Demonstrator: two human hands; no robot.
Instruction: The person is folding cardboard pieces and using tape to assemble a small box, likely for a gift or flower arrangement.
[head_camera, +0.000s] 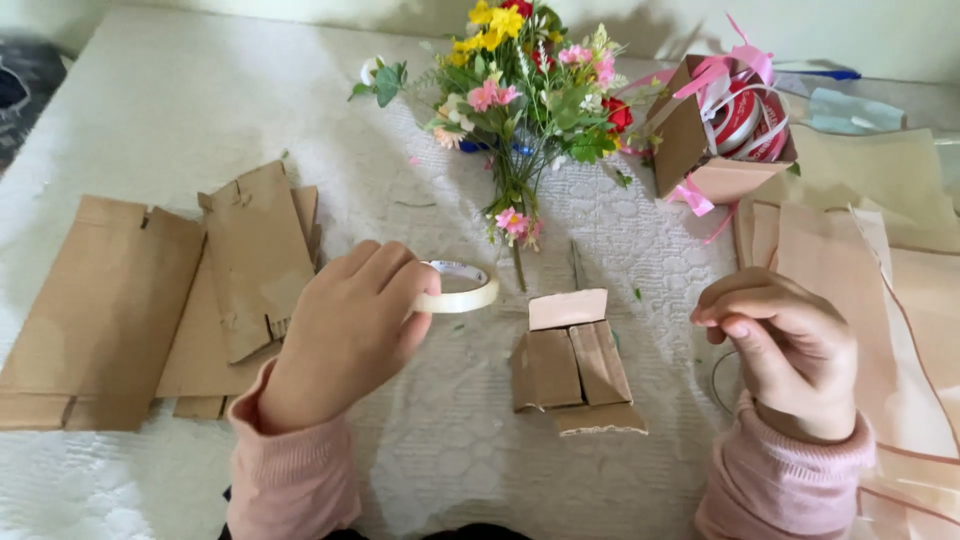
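We take the small cardboard box (573, 362) near the middle of the white quilted cloth (470, 460) as our landmark; it lies with its flaps partly folded, one pale flap turned up at its far edge.

Just left of the box, our left hand (345, 335) is curled around a roll of clear tape (458, 288), thumb and fingers gripping its near side so that the ring sticks out toward the box's far left corner. Right of the box, our right hand (785, 345) is closed with the fingertips pinched together; we cannot tell whether anything thin is held between them. Both wrists wear pink sleeves (290, 475).

Farther left of the box, beyond the left hand, flattened cardboard pieces (150, 300) lie overlapping on the cloth. To the right of the box, past the right hand, sheets of tan paper (900, 270) are stacked.

Beyond the box, a bunch of artificial flowers (525, 90) lies with its stems pointing toward the box. Beyond and to the right, an open cardboard box (700, 150) holds ribbon spools (745, 115) in red, white and pink.
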